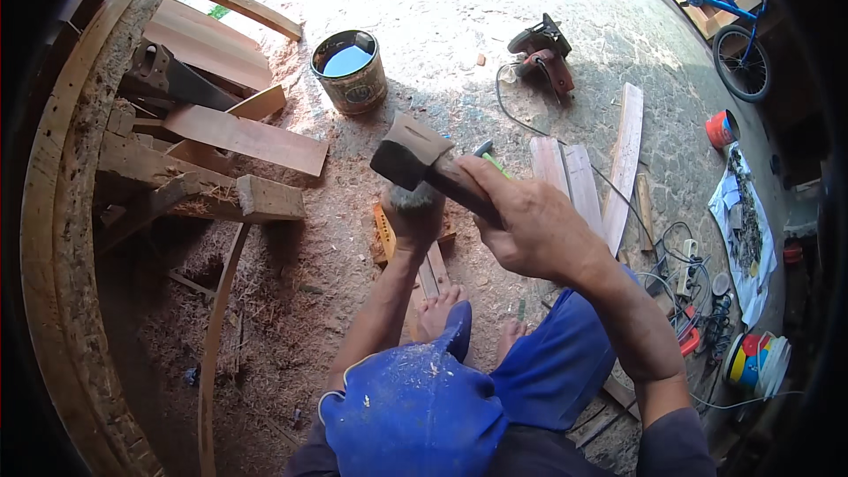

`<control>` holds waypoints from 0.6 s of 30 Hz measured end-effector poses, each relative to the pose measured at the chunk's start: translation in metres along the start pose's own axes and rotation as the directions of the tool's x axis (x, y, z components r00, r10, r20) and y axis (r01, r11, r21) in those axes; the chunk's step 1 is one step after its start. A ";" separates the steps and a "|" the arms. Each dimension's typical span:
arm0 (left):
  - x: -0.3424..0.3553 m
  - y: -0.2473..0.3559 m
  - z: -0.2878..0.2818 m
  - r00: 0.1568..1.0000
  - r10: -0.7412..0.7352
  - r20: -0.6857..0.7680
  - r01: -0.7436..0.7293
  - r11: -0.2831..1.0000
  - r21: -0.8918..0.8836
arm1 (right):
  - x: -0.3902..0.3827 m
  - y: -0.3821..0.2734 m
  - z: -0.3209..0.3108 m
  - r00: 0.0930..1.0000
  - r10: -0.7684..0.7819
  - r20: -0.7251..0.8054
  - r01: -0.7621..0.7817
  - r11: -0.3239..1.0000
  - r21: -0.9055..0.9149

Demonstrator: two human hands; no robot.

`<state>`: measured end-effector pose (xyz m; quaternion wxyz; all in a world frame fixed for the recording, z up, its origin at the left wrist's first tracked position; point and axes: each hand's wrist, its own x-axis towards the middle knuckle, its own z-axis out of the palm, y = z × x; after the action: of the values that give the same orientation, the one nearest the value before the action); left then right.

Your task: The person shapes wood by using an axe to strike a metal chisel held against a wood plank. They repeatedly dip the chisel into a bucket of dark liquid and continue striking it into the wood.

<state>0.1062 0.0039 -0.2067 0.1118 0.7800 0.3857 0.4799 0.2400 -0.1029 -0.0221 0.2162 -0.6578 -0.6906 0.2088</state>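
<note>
My right hand (534, 225) is closed round the handle of a mallet (411, 150) with a broad, blocky brown and dark head. That head is raised just above my left hand (413, 230), covering part of it. My left fingers wrap round an upright chisel; only its round, worn grey top (415, 198) shows, and its blade is hidden below the fist. Under this hand lies an orange-brown wooden piece (384, 231), partly covered. A narrow wooden strip (431, 272) runs from there toward me, with my bare foot (442, 311) on it.
A paint-stained can (351, 88) of bluish liquid stands ahead. Boards and a handsaw (168, 75) rest on the wooden frame at left. A corded power tool (546, 62) lies far right of centre. Nearer right are loose planks (624, 159), cables and a power strip (687, 269). Shavings cover the ground.
</note>
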 end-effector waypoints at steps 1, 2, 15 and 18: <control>0.032 -0.030 0.001 0.900 -0.426 0.095 0.366 0.618 -0.696 | 0.012 -0.015 -0.003 0.999 -0.028 -0.039 0.032 0.996 0.084; 0.065 -0.073 0.006 0.800 -0.554 0.231 0.562 0.557 -0.611 | 0.030 -0.029 -0.011 0.988 -0.103 -0.114 0.116 0.987 0.113; 0.023 -0.037 0.023 0.927 -0.367 -0.079 0.214 0.689 -0.692 | -0.007 0.031 0.034 0.989 0.145 0.020 -0.146 0.966 0.211; 0.092 -0.089 0.039 0.489 -0.759 0.431 0.853 0.311 -0.420 | -0.002 0.046 0.060 0.960 0.270 -0.077 -0.215 0.883 0.417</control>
<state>0.1174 0.1371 -0.2144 0.5995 0.4381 0.5446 0.3899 0.2435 -0.1027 -0.0982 0.3651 -0.6926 -0.5286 0.3282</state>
